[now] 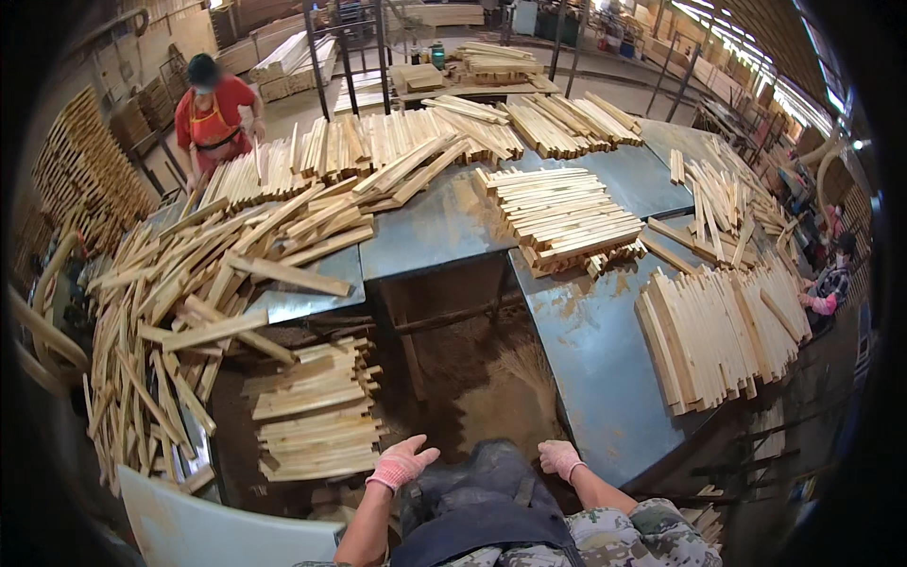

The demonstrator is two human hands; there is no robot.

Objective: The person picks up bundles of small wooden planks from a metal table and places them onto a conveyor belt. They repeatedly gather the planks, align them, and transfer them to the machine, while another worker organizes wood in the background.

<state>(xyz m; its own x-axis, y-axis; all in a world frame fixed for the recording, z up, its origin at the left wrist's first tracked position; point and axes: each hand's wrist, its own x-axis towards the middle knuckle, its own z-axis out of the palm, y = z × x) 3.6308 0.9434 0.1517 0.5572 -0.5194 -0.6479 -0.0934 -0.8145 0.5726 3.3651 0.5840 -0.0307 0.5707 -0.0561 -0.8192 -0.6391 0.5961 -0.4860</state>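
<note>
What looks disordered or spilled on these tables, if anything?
The jumbled heap of pale wooden strips at left looks disordered: its pieces cross at many angles, whereas the pale wooden strips stacked at centre lie mostly parallel. Brownish dust smears the blue-grey metal table.

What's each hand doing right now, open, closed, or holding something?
Left hand: open, loosely bent, nothing visible in it.
Right hand: open, loosely curled, nothing visible in it.
</note>
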